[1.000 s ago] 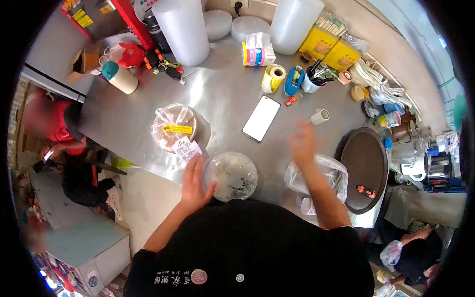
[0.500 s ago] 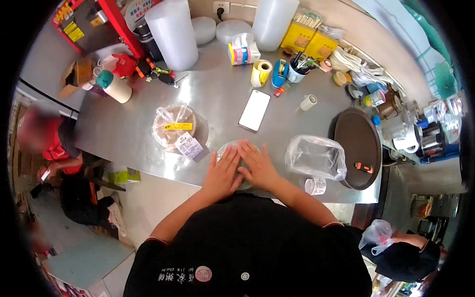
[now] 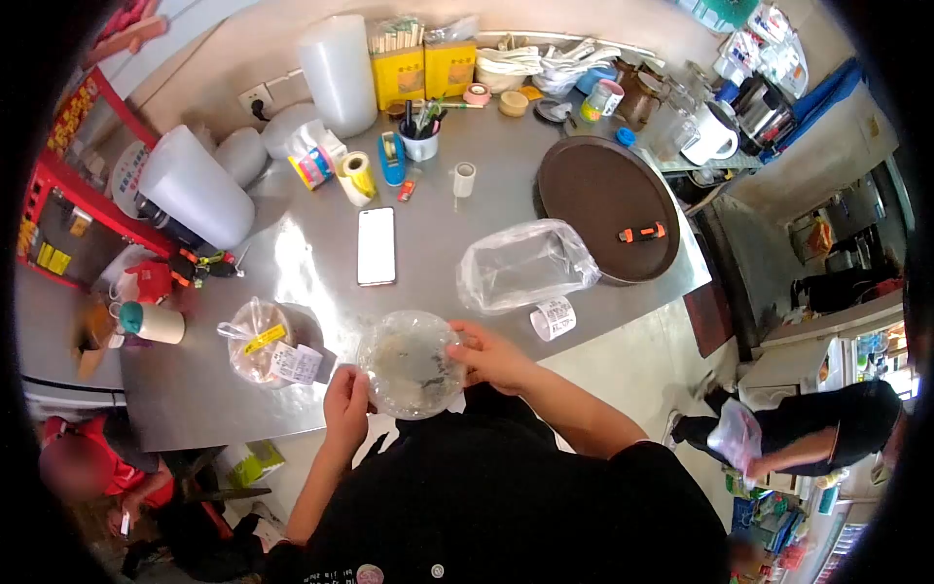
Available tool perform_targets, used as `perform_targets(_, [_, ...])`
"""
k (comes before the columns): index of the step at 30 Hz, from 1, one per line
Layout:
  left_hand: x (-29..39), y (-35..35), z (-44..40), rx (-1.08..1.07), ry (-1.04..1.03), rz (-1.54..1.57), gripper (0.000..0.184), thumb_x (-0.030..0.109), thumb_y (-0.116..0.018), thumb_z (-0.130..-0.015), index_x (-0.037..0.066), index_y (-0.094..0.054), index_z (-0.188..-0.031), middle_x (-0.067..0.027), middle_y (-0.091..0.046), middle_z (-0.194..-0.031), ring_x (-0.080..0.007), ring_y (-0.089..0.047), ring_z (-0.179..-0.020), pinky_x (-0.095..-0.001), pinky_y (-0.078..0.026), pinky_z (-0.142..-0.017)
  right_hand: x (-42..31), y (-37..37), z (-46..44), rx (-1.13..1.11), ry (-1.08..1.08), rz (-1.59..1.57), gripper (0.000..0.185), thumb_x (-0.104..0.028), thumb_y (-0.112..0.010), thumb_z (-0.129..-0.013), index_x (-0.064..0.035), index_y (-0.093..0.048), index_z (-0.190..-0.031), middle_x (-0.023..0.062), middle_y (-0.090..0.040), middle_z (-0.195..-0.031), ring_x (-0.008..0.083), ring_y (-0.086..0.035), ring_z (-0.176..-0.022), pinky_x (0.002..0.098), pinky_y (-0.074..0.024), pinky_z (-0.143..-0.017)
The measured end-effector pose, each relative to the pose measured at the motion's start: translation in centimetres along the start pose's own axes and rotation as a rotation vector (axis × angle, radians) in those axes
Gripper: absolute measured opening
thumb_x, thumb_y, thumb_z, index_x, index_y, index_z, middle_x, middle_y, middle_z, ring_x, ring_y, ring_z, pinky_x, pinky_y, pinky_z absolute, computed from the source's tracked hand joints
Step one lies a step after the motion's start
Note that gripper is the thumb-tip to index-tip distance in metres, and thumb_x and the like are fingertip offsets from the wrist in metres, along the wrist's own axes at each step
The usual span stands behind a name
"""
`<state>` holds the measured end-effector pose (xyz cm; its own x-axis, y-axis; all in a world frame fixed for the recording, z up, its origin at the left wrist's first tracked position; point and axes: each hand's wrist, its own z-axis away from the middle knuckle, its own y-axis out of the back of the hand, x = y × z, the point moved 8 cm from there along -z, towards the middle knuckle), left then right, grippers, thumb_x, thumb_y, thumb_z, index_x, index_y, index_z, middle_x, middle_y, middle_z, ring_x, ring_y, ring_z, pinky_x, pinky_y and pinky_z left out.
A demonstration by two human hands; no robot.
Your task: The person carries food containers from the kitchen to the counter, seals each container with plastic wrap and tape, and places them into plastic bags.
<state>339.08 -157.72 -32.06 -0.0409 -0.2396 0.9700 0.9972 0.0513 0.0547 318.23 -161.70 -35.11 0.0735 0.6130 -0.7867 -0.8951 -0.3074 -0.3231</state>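
Note:
A round container with a clear lid [image 3: 409,364] is between my two hands at the near edge of the steel table. My left hand [image 3: 347,399] grips its left side, and my right hand [image 3: 491,356] holds its right rim. Dark bits show through the lid. To the left stands a bagged tub [image 3: 261,343] with a yellow sticker and a printed slip [image 3: 295,363]. An open clear plastic bag [image 3: 528,265] lies to the right, with a curled paper label [image 3: 553,318] near it.
A white phone [image 3: 377,246] lies mid-table. A brown round tray [image 3: 608,195] holds an orange cutter [image 3: 641,233]. Tape rolls, a pen cup [image 3: 420,144] and yellow boxes [image 3: 398,73] stand behind. People are at the lower left and right.
My hands went from lying flat on the lid to gripping the container's two sides. The view has turned to the right, so the table's things appear shifted.

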Motion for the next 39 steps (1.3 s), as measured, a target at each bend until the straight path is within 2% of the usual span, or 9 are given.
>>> perform_targets(3, [3.9, -3.9, -1.2, -0.131, -0.078, 0.072, 0.015, 0.015, -0.043, -0.092, 0.002, -0.048, -0.086, -0.0005, -0.048, -0.064, -0.0084, -0.047, -0.054, -0.0232, -0.042, -0.052, -3.2, 3.3, 3.5, 0.061, 0.015, -0.067, 0.04, -0.017, -0.053, -0.088, -0.0108, -0.041, -0.125, 0.0105, -0.056, -0.099, 0.0186, -0.057, -0.079, 0.0312, -0.0513, -0.06])
perform_targets(7, [1.7, -10.0, -6.4, -0.125, -0.2, -0.253, 0.028, 0.014, -0.055, -0.084, 0.001, -0.051, -0.108, -0.0144, -0.051, -0.103, -0.0212, -0.054, -0.091, -0.0302, -0.046, -0.075, -6.3, 9.3, 5.9, 0.159, 0.097, -0.146, 0.045, -0.016, -0.054, -0.087, -0.0104, -0.037, -0.129, 0.01, -0.056, -0.101, 0.0193, -0.057, -0.086, 0.0313, -0.0512, -0.06])
perform_targets(10, [-2.6, -17.4, -11.1, -0.255, -0.284, -0.526, 0.045, 0.016, -0.064, -0.075, 0.005, -0.051, -0.116, -0.0207, -0.042, -0.118, -0.0329, -0.045, -0.107, -0.0385, -0.04, -0.089, -7.4, 14.9, 6.2, 0.336, 0.138, -0.152, 0.043, -0.016, -0.053, -0.088, -0.0086, -0.037, -0.127, 0.011, -0.056, -0.105, 0.0208, -0.058, -0.084, 0.0335, -0.0518, -0.061])
perform_targets(14, [-4.2, -21.7, -14.4, -0.232, -0.06, -0.558, 0.056, 0.012, -0.067, -0.066, 0.002, -0.048, -0.118, -0.0247, -0.042, -0.115, -0.0396, -0.045, -0.103, -0.0414, -0.039, -0.09, -8.7, 18.9, 4.7, 0.302, 0.201, -0.193, 0.037, -0.015, -0.051, -0.089, -0.0108, -0.041, -0.124, 0.0064, -0.058, -0.101, 0.0182, -0.059, -0.085, 0.036, -0.0513, -0.064])
perform_targets(17, [-1.1, -21.6, -12.5, -0.068, -0.113, -0.695, 0.061, 0.007, -0.065, -0.063, -0.003, -0.045, -0.119, -0.0279, -0.041, -0.113, -0.042, -0.046, -0.099, -0.0421, -0.04, -0.088, -8.1, 20.8, 3.0, 0.391, 0.141, -0.271, 0.035, -0.015, -0.05, -0.089, -0.011, -0.041, -0.123, 0.0068, -0.058, -0.101, 0.0188, -0.059, -0.083, 0.0353, -0.051, -0.063])
perform_targets(21, [0.7, -21.2, -10.8, 0.05, 0.051, -0.759, 0.059, 0.012, -0.067, -0.064, -0.004, -0.045, -0.118, -0.0238, -0.046, -0.108, -0.0383, -0.046, -0.106, -0.0404, -0.042, -0.088, -6.6, 21.4, -0.5, 0.294, 0.216, -0.33, 0.043, -0.013, -0.049, -0.09, -0.0091, -0.032, -0.129, 0.0122, -0.056, -0.105, 0.0216, -0.059, -0.083, 0.0338, -0.0525, -0.058])
perform_targets(23, [0.3, -21.4, -10.5, 0.015, 0.157, -0.798, 0.076, 0.013, -0.068, -0.064, -0.003, -0.032, -0.129, -0.0264, -0.042, -0.112, -0.0396, -0.047, -0.105, -0.0397, -0.042, -0.088, -5.5, 21.0, -1.8, 0.299, 0.206, -0.296, 0.043, -0.012, -0.048, -0.09, -0.0093, -0.031, -0.129, 0.0122, -0.056, -0.105, 0.0211, -0.059, -0.083, 0.0333, -0.0523, -0.057])
perform_targets(30, [0.3, -18.4, -11.6, 0.124, 0.21, -0.841, 0.083, 0.016, -0.07, -0.063, 0.0, -0.027, -0.133, -0.0246, -0.042, -0.111, -0.0383, -0.048, -0.104, -0.0391, -0.043, -0.088, -3.8, 21.1, -3.0, 0.302, 0.282, -0.182, 0.04, -0.014, -0.047, -0.091, -0.0081, -0.031, -0.128, 0.0108, -0.053, -0.108, 0.0203, -0.059, -0.085, 0.0349, -0.0536, -0.061])
perform_targets(39, [1.8, -15.7, -12.4, 0.093, -0.024, -0.836, 0.072, 0.016, -0.071, -0.066, 0.005, -0.037, -0.129, -0.0219, -0.04, -0.11, -0.0369, -0.05, -0.097, -0.0379, -0.045, -0.082, -2.6, 18.2, -2.0, 0.324, 0.271, -0.213, 0.041, -0.015, -0.047, -0.092, -0.008, -0.03, -0.129, 0.0102, -0.048, -0.116, 0.0192, -0.057, -0.089, 0.0334, -0.0521, -0.068])
